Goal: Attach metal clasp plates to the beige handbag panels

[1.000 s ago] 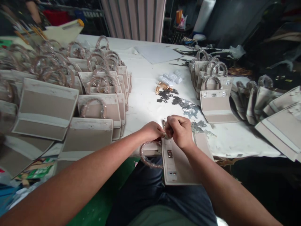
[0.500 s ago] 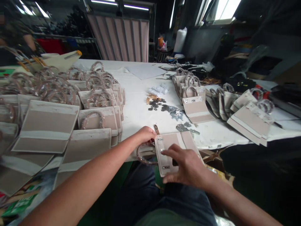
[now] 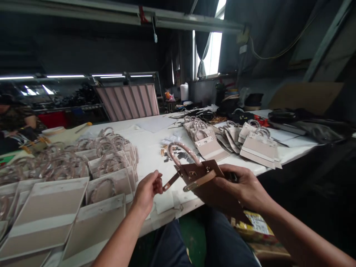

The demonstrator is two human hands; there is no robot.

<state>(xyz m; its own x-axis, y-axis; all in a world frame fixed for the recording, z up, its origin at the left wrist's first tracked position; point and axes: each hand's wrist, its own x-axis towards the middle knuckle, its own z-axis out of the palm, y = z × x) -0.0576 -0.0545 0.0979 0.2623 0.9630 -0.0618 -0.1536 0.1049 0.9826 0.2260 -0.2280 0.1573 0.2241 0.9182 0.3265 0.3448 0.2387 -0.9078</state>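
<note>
Bag (image 3: 194, 178) raised now, in R hand (image 3: 240, 183), L hand (image 3: 146, 188) empty, stacked bags (image 3: 109, 181) beside

Two hands are in view: the left hand (image 3: 146, 191) holds nothing, and the right hand (image 3: 239, 183) holds one tan handbag (image 3: 198, 181), which has one handle (image 3: 183, 152) and two strips (image 3: 199, 181). On the near left lie three flat bag panels (image 3: 44, 218), with too many overlapping bags (image 3: 108, 163) behind them to count, and three fanned stacks of bags (image 3: 258, 146) sit on the far right. One person (image 3: 16, 118) is at far left, and one window (image 3: 211, 52) shows far off.
</note>
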